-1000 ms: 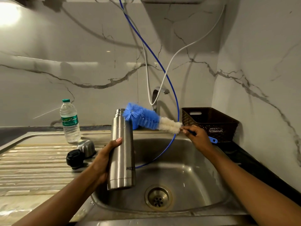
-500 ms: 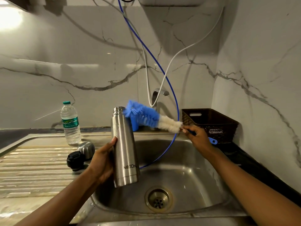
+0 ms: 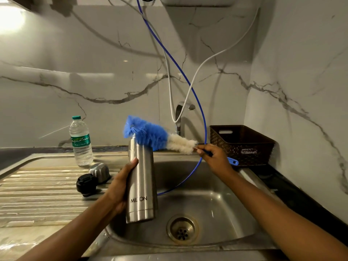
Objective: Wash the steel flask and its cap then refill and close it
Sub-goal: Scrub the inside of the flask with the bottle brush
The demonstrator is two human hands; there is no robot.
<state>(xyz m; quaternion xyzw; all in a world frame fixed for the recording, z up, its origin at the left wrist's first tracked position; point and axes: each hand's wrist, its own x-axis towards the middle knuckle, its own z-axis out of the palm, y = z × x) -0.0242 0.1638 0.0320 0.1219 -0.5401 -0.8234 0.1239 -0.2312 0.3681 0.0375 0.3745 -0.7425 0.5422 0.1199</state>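
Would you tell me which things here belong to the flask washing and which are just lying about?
For the job: steel flask in the left hand; bottle brush in the right hand; black stopper and steel cap on the drainboard; sink; tap.
Lying about: brown basket; blue tube; plastic water bottle, unless it serves the refill.

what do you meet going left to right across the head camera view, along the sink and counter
plastic water bottle → steel flask → tap → brown basket
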